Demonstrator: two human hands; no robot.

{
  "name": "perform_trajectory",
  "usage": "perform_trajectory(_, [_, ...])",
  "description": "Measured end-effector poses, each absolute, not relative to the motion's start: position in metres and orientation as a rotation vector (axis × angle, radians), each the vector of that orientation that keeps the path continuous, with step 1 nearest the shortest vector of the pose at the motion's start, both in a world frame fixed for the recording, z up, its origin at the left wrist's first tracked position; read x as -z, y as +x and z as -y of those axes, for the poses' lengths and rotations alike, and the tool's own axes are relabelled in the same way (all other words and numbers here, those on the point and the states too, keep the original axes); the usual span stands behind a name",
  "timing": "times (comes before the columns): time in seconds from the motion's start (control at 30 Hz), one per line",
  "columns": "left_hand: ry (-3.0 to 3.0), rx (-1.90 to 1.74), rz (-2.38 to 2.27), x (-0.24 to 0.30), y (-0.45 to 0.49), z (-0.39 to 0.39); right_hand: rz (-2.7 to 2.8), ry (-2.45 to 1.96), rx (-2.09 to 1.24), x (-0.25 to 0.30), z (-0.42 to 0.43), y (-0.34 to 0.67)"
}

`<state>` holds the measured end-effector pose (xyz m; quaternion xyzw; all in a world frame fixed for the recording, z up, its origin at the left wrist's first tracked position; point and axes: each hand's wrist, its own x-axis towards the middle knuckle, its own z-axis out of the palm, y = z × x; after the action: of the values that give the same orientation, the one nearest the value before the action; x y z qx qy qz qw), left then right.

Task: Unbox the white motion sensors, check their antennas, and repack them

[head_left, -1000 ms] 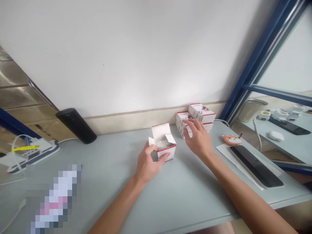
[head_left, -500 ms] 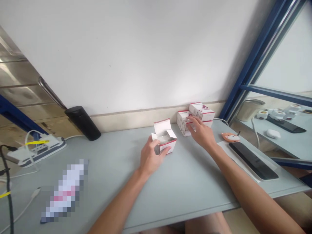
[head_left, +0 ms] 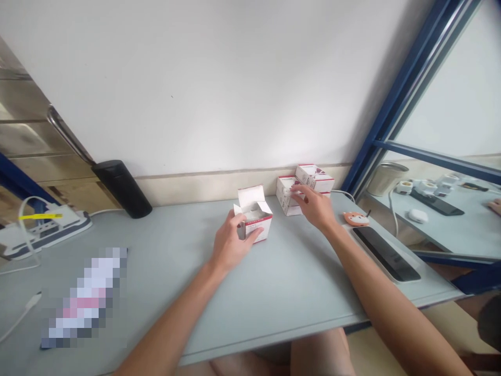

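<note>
My left hand [head_left: 230,240] is closed around a small white cardboard box [head_left: 259,228] with red trim, which stands on the grey desk. Its top flaps are up, and something pale, too unclear to name, shows inside. My right hand [head_left: 315,206] reaches to similar red-trimmed boxes [head_left: 314,177] piled against the wall. The fingers are stretched out and the thumb is apart, over the front box [head_left: 284,196] of the pile. Whether the fingertips touch that box is hard to tell. I see nothing held in this hand.
A phone-like black slab [head_left: 385,253] and an orange animal-shaped item [head_left: 357,218] lie right of my right arm. On the left are a black cylinder [head_left: 123,188], a power strip [head_left: 50,232] and a blurred-out packet [head_left: 86,297]. Beyond the blue frame [head_left: 395,104], another person's hand shows.
The view has turned slightly right, so everything sits further left. Both hands stay at their boxes, with little other movement. At the far right edge a hand has come into view.
</note>
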<state>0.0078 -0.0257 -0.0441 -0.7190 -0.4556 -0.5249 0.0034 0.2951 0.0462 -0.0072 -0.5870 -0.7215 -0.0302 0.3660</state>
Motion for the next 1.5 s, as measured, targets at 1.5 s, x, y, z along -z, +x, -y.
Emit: perform_trajectory(1.5, [-2.433,1.489,1.182,0.051,0.028,0.018,2.09,-1.441,0.551,-0.03,-0.036,0.284])
